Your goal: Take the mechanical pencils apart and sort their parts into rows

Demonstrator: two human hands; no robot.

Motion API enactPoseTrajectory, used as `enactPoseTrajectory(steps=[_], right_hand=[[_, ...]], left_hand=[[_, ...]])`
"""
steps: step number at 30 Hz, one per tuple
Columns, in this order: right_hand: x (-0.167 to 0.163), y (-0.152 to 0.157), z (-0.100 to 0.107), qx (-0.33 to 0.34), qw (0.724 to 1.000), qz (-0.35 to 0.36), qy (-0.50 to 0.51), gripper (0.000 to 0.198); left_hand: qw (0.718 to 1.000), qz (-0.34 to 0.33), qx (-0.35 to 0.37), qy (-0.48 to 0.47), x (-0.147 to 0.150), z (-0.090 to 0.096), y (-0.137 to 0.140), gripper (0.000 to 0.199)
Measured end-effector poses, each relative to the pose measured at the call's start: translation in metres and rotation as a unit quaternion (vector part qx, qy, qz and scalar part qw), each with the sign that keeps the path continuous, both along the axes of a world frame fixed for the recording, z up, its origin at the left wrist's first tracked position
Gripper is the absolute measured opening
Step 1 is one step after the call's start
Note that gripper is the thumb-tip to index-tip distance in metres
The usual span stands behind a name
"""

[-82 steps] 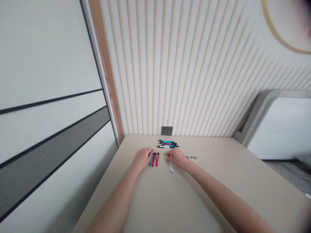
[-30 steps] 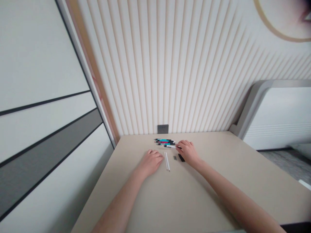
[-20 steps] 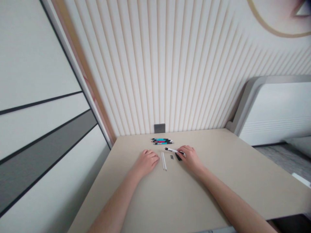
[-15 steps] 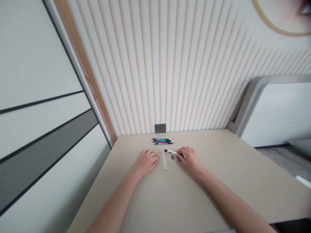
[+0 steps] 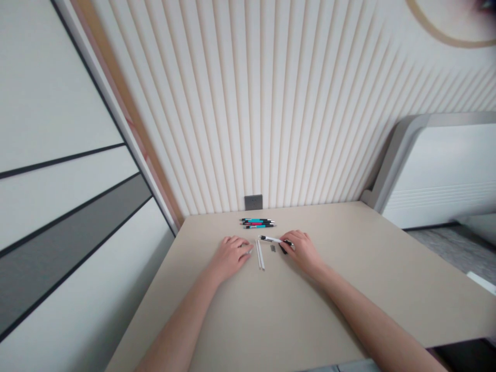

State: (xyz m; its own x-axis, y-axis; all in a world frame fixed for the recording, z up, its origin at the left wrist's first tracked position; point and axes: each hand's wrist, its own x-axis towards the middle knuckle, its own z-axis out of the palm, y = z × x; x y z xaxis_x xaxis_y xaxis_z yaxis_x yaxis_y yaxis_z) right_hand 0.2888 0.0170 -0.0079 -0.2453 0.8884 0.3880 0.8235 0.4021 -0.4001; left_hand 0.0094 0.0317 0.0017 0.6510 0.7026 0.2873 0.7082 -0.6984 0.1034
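My left hand (image 5: 231, 257) rests on the table with curled fingers. A small pale thing shows at its fingertips, too blurred to name. Just right of it, two thin white sticks (image 5: 260, 256) lie side by side, pointing away from me. My right hand (image 5: 305, 252) is closed on the rear part of a white pen with black ends (image 5: 273, 239), whose front end points left above the sticks. Under that hand's thumb side, a dark piece (image 5: 283, 249) is partly hidden. Between the sticks and this hand lies a small grey piece (image 5: 273, 248).
Several pens (image 5: 258, 223), blue, red and black, lie in a group farther back on the beige table (image 5: 248, 320). Behind them is a ribbed wall with a dark socket (image 5: 253, 202). A white cabinet (image 5: 70, 217) stands left, a bed headboard (image 5: 437, 170) right.
The view has shifted slightly. The pen in my right hand lies a little flatter. More of the pale thing shows at my left fingertips. The other pens and the sticks stay in place.
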Motion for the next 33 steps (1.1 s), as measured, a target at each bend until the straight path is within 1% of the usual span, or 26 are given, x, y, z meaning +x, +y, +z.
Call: enactPoseTrajectory(steps=[3, 9, 15, 18, 21, 26, 29, 31, 33], right_hand=[[-0.001, 0.000, 0.000, -0.001, 1.000, 0.005, 0.009, 0.021], [-0.002, 0.001, -0.001, 0.003, 1.000, 0.001, 0.001, 0.020], [-0.002, 0.002, -0.003, 0.003, 0.999, 0.033, 0.008, 0.022], [-0.002, 0.001, -0.002, 0.000, 0.999, 0.052, 0.006, 0.024], [-0.004, -0.002, 0.002, 0.001, 0.997, 0.074, 0.000, 0.025], [-0.008, -0.008, 0.009, 0.010, 0.994, 0.107, 0.001, 0.027], [-0.010, -0.009, 0.008, 0.012, 0.993, 0.122, 0.001, 0.028], [-0.012, -0.009, 0.005, 0.012, 0.991, 0.131, 0.009, 0.029], [-0.014, -0.008, 0.002, 0.015, 0.989, 0.146, 0.025, 0.030]], left_hand=[[1.000, -0.003, 0.004, 0.003, 0.002, -0.002, 0.001, 0.022], [1.000, 0.008, 0.003, 0.000, 0.004, -0.007, 0.004, 0.022], [1.000, 0.018, 0.009, -0.011, 0.005, -0.005, 0.002, 0.019], [0.999, 0.031, 0.015, -0.027, 0.006, -0.001, -0.001, 0.031], [0.999, 0.026, 0.024, -0.042, 0.007, 0.003, -0.002, 0.043], [0.997, 0.024, 0.042, -0.060, 0.009, 0.004, -0.003, 0.047], [0.996, 0.021, 0.060, -0.067, 0.009, 0.004, -0.003, 0.050], [0.995, 0.004, 0.069, -0.065, 0.009, 0.005, -0.003, 0.043], [0.995, -0.020, 0.079, -0.062, 0.008, 0.006, -0.003, 0.030]])
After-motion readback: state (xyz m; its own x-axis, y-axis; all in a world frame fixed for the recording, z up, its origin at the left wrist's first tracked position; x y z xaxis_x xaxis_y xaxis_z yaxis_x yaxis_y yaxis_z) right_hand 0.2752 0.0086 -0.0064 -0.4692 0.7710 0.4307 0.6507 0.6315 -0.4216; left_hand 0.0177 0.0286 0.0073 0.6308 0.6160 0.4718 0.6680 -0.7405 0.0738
